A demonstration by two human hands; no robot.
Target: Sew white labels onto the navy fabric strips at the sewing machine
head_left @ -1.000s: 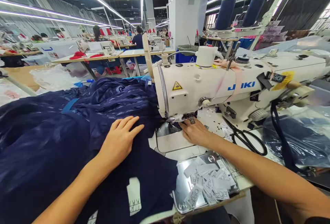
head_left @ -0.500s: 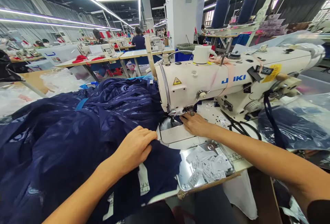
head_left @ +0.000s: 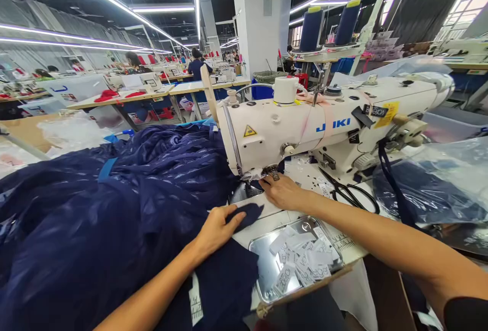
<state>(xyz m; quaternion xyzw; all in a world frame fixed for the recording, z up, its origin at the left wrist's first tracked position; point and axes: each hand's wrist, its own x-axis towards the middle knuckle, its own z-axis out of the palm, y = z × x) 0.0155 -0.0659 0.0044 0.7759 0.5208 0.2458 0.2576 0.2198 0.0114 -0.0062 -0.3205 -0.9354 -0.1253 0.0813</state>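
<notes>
My left hand (head_left: 218, 227) pinches the edge of a dark navy cloth piece (head_left: 232, 275) just in front of the sewing machine (head_left: 301, 127). A flap of that cloth reaches right from my thumb over the machine bed. My right hand (head_left: 281, 191) is beside the needle area under the machine head, its fingertips bent and partly hidden; what they hold cannot be made out. Left of the machine lies a big heap of navy fabric (head_left: 152, 178) with a blue strip on it. A metal tray (head_left: 263, 275) with many white printed labels (head_left: 305, 254) lies below my right forearm.
Black scissors (head_left: 353, 193) lie right of my right hand. Clear plastic (head_left: 430, 183) with navy cloth inside is at the far right. Thread cones (head_left: 310, 30) stand behind the machine. People sit at other tables in the background.
My left hand has shifted right and down, and a flap of cloth now shows past its thumb. My right hand stays by the needle area. The whole view has moved slightly.
</notes>
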